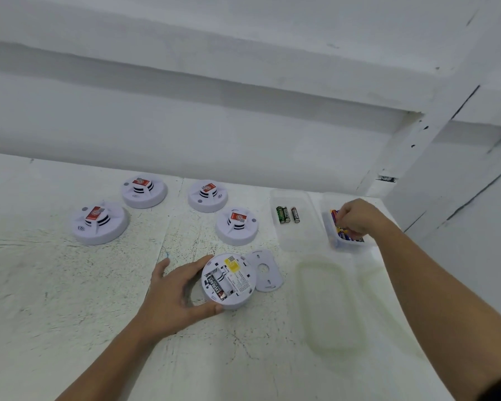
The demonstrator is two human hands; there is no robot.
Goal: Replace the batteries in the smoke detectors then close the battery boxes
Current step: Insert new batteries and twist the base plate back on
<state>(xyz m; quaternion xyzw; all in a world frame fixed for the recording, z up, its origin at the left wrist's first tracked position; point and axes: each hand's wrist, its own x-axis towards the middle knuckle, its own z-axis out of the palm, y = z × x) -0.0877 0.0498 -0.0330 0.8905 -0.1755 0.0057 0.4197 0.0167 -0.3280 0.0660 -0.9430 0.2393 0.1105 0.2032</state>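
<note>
A white smoke detector lies upside down near the table's middle, its battery bay uncovered with one black battery in it. My left hand grips its left rim between thumb and fingers. Its round cover lies just to the right. My right hand reaches into a clear box of colourful batteries at the right, fingers curled round some of them. A second clear box holds three used batteries.
Several more smoke detectors with red labels stand face up at the back left and centre. Two translucent lids lie at the front right. A white wall runs close behind the scuffed white table.
</note>
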